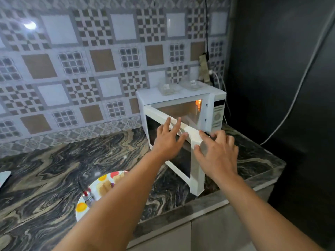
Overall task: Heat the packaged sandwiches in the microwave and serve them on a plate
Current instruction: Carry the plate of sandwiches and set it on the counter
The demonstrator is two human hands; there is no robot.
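A white microwave (215, 98) stands at the back right of the marble counter, its lamp lit inside. Its door (196, 174) swings partly open toward me. My left hand (167, 142) lies against the door's outer face with straight fingers near the top edge. My right hand (217, 154) touches the door's free edge with spread fingers. A colourful plate (81, 208) sits on the counter at lower left, partly hidden by my left forearm, with pale bread-like food (105, 186) on it. The microwave's inside is mostly hidden by the door.
Two clear lidded containers (167, 89) sit on top of the microwave. Cables and a plug hang on the tiled wall behind it. A dark wall closes off the right side. A pale object (4, 177) pokes in at the left edge. The counter edge runs diagonally below.
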